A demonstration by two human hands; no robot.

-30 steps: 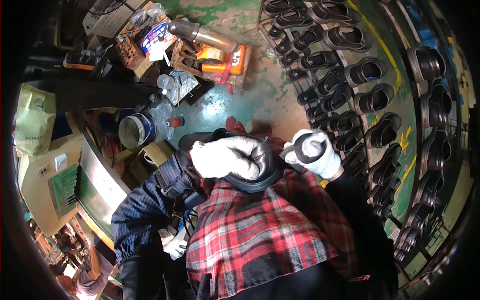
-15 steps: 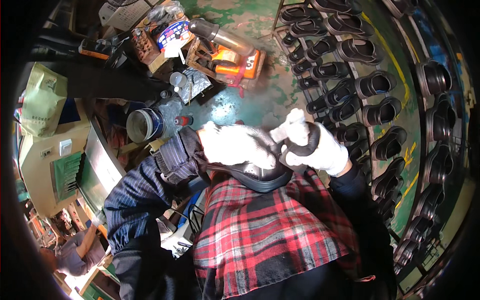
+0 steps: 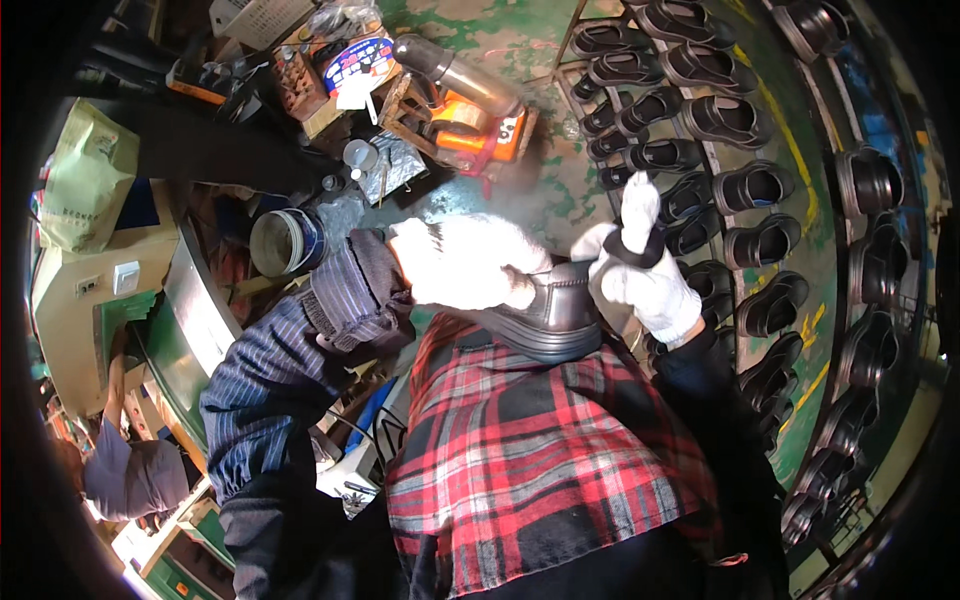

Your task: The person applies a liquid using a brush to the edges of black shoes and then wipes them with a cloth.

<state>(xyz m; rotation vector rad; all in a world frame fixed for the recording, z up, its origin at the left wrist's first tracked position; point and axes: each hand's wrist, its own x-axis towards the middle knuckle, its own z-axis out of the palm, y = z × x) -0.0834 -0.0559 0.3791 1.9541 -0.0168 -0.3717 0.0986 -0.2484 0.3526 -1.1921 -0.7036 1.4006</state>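
A black leather shoe (image 3: 560, 315) is gripped in my white-gloved left hand (image 3: 470, 262), its heel turned to the right and its thick sole toward my lap. The glove covers the rest of the upper. Just right of the heel is my right hand (image 3: 655, 295), also gloved in white, with one finger pointing up. Its other fingers close around a dark curved band (image 3: 636, 250), whose kind I cannot make out. A red plaid apron (image 3: 540, 440) covers my lap under the shoe.
Racks with several black shoes (image 3: 755, 245) stand along the right. Ahead are an orange box (image 3: 480, 130) with a clear cylinder (image 3: 455, 72) on it and a bucket (image 3: 285, 243). On the left is a bench (image 3: 185, 330); a co-worker (image 3: 135, 470) sits beyond it.
The shoe has turned so that its heel shows more. My right hand has drawn slightly away from it, finger raised. The co-worker at the left has stretched out an arm.
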